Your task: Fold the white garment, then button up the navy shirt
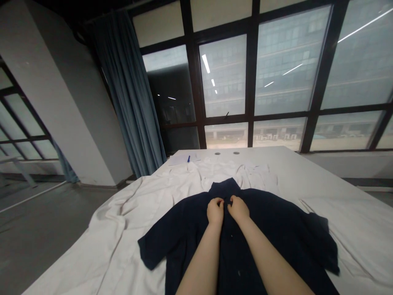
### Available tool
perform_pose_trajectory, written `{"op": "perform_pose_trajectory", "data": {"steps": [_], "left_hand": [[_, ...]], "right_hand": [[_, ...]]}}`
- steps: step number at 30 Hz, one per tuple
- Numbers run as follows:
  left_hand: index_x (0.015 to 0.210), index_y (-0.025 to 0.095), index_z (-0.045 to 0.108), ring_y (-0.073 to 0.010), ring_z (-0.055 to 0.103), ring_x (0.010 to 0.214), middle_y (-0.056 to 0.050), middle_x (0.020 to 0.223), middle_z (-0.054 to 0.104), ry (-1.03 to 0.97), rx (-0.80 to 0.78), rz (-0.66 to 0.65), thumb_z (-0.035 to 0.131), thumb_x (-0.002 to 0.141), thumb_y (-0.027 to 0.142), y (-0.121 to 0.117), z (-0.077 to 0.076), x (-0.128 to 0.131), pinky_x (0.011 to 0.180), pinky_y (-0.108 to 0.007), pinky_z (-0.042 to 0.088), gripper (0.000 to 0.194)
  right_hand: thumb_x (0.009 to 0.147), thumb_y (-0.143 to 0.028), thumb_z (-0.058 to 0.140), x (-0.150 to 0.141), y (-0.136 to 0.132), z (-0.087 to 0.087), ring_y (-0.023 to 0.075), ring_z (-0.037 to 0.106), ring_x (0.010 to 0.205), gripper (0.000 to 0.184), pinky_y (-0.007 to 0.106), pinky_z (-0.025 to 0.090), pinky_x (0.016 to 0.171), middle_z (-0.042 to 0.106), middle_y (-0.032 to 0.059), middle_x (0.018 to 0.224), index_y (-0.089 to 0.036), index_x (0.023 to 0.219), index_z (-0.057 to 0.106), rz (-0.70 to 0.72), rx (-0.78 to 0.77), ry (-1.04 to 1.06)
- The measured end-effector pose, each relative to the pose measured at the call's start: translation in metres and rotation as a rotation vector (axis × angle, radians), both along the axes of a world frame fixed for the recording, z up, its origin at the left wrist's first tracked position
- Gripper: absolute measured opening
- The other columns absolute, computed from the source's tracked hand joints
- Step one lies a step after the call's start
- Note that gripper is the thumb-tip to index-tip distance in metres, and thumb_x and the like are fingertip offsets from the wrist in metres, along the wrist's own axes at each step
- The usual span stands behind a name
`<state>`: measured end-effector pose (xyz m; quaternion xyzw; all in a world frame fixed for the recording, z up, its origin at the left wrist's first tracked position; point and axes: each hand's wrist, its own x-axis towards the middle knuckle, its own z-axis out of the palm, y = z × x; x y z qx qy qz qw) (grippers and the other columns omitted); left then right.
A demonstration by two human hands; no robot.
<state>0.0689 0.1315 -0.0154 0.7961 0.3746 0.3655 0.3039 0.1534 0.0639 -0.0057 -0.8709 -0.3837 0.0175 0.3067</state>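
A dark navy short-sleeved shirt (276, 225) lies spread front side up, its collar (224, 187) pointing away from me and its sleeves out to both sides. My left hand (215, 211) is closed in a pinch on the front placket just below the collar. Close beside it, my right hand (238, 209) has thumb and fingers bent together at the same placket. A small gap separates the two hands. What lies between the fingertips is too small to make out. Farther down the placket, small pale spots show, perhaps buttons.
Rumpled white cloth (144, 205) lies under the shirt and hangs over the left side of the white table (301, 172). Folded white fabric (362, 229) lies at right. A blue pen (188, 159) rests on paper (176, 159) at the far end, before the windows and a blue curtain (129, 90).
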Motion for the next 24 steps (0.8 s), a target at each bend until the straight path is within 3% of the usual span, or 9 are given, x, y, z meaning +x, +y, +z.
{"op": "perform_pose_trajectory", "data": {"steps": [2, 7, 13, 18, 24], "left_hand": [[0.071, 0.017, 0.063, -0.0143, 0.056, 0.073, -0.004, 0.076, 0.063, -0.087, -0.024, -0.038, 0.05, 0.071, 0.016, 0.001, 0.001, 0.001, 0.07, -0.026, 0.041, 0.014], [0.069, 0.014, 0.064, -0.0144, 0.056, 0.063, -0.004, 0.067, 0.064, -0.244, -0.161, -0.159, 0.053, 0.068, 0.02, 0.0, 0.005, 0.008, 0.063, -0.026, 0.043, 0.012], [0.074, 0.013, 0.063, -0.0132, 0.057, 0.062, -0.005, 0.068, 0.064, -0.294, -0.212, -0.188, 0.054, 0.068, 0.024, -0.002, 0.007, 0.013, 0.061, -0.024, 0.044, 0.015], [0.076, 0.013, 0.064, -0.0135, 0.057, 0.063, -0.005, 0.068, 0.064, -0.311, -0.221, -0.206, 0.055, 0.068, 0.024, -0.002, 0.007, 0.012, 0.062, -0.025, 0.044, 0.016], [0.076, 0.014, 0.064, -0.0145, 0.058, 0.068, -0.005, 0.074, 0.065, -0.289, -0.213, -0.233, 0.054, 0.068, 0.02, 0.0, 0.006, 0.011, 0.068, -0.027, 0.044, 0.015]], "right_hand": [[0.07, -0.02, 0.043, 0.002, -0.003, -0.004, 0.0186, 0.056, 0.074, 0.014, 0.026, 0.038, 0.06, 0.06, 0.0087, 0.08, -0.017, 0.078, 0.055, -0.017, 0.082, 0.026], [0.069, -0.026, 0.04, 0.011, -0.009, -0.015, 0.0171, 0.056, 0.064, 0.022, 0.027, 0.041, 0.061, 0.059, 0.0046, 0.068, -0.016, 0.081, 0.055, 0.07, 0.52, 0.364], [0.065, -0.031, 0.04, 0.013, -0.012, -0.007, 0.0156, 0.056, 0.055, 0.029, 0.025, 0.043, 0.05, 0.058, 0.0018, 0.062, -0.014, 0.084, 0.055, 0.151, 0.564, 0.511], [0.065, -0.031, 0.044, 0.012, -0.015, -0.005, 0.0152, 0.056, 0.062, 0.028, 0.025, 0.044, 0.059, 0.06, 0.0021, 0.065, -0.014, 0.082, 0.058, 0.184, 0.63, 0.545], [0.071, -0.031, 0.043, 0.008, -0.016, -0.005, 0.0137, 0.052, 0.059, 0.027, 0.026, 0.044, 0.059, 0.059, 0.0046, 0.072, -0.015, 0.083, 0.06, 0.211, 0.588, 0.281]]}}
